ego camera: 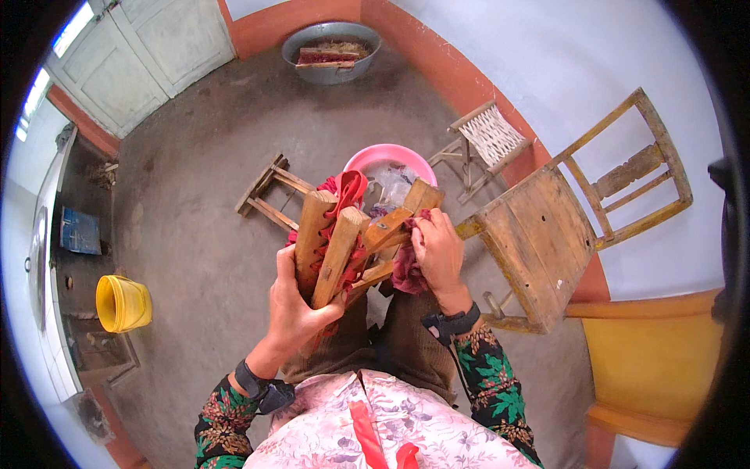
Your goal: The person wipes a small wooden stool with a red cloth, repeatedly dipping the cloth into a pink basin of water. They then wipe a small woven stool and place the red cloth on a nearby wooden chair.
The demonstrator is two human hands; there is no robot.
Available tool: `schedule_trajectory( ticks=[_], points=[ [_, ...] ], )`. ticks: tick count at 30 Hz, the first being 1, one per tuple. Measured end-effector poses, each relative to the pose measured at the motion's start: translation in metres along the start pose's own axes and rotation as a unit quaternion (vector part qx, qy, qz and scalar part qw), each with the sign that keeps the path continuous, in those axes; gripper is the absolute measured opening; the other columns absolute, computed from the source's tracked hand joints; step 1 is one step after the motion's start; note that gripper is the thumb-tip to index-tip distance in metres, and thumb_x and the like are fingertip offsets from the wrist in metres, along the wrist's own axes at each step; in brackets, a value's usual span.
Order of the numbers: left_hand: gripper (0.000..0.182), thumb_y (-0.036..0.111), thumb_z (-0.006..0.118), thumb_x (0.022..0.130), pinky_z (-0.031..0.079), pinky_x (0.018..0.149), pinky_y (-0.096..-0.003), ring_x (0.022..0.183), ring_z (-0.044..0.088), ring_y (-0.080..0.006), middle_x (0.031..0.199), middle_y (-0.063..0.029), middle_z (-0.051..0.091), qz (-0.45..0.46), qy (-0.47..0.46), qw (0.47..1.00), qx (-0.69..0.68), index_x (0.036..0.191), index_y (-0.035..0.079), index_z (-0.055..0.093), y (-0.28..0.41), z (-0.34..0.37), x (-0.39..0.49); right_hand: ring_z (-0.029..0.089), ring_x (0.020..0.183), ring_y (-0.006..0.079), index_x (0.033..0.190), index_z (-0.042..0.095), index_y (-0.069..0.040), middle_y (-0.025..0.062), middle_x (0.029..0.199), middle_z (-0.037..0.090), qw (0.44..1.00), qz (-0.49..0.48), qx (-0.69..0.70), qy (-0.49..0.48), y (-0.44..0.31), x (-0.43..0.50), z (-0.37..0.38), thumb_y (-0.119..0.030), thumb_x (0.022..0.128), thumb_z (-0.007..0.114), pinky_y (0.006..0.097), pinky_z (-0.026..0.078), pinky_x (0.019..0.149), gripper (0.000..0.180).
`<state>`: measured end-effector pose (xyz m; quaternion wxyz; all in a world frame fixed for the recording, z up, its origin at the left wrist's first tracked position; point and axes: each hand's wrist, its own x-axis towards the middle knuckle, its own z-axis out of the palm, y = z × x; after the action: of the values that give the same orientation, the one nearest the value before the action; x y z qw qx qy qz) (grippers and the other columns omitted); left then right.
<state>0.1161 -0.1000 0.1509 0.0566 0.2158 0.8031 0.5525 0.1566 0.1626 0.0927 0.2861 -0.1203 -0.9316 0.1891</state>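
Observation:
My left hand (299, 311) grips a wooden folding stool (337, 258) by its two thick rails, which sit close together. Red strapping (351, 190) is laced between the rails and loops up at their far end. A crumpled dark red cloth (408, 272) is in my right hand (436, 249), pressed against a wooden bar of the stool on the right. The stool is held above my lap, partly hiding a pink basin (422, 164) on the floor beyond. Cloudy water and something like clear plastic show inside the basin.
Beyond my left hand is a wooden frame (272, 184); whether it joins the stool is unclear. At right stand a stool with white woven seat (492, 135) and a wooden chair (536, 234). A yellow bucket (123, 305) is left; a grey metal tub (331, 75) holds another wooden piece.

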Motion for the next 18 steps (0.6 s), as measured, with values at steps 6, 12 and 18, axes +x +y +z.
schedule_trajectory(
  ticks=[6,12,18],
  points=[
    [0.079,0.016,0.086,0.073,0.056,0.096,-0.0382,0.108,0.072,-0.0259,0.117,-0.0167,0.071,-0.015,0.013,0.999,-0.028,0.137,0.007,0.042,0.001,0.002,0.003,0.066,0.093,0.0349,0.096,0.071,-0.004,0.0127,0.101,0.063,0.998,-0.027,0.056,-0.002,-0.009,0.002,0.002,-0.013,0.089,0.072,0.0433,0.054,0.078,0.011],
    [0.074,0.01,0.083,0.076,0.05,0.102,-0.035,0.115,0.064,-0.0202,0.122,-0.0111,0.063,-0.041,-0.018,0.999,-0.03,0.138,0.007,0.041,0.003,-0.001,-0.001,0.068,0.088,0.0339,0.094,0.072,-0.005,0.0126,0.096,0.063,0.993,0.103,0.035,0.035,-0.012,0.001,0.001,-0.015,0.09,0.074,0.0433,0.055,0.075,0.011],
    [0.077,0.016,0.085,0.073,0.056,0.096,-0.0389,0.108,0.073,-0.028,0.117,-0.0168,0.072,-0.04,0.007,0.998,-0.048,0.137,0.007,0.042,0.001,0.002,0.006,0.068,0.089,0.0352,0.095,0.07,-0.006,0.014,0.098,0.063,0.992,0.057,0.109,-0.014,-0.009,0.003,0.008,-0.015,0.09,0.073,0.0454,0.056,0.075,0.011]
  ],
)
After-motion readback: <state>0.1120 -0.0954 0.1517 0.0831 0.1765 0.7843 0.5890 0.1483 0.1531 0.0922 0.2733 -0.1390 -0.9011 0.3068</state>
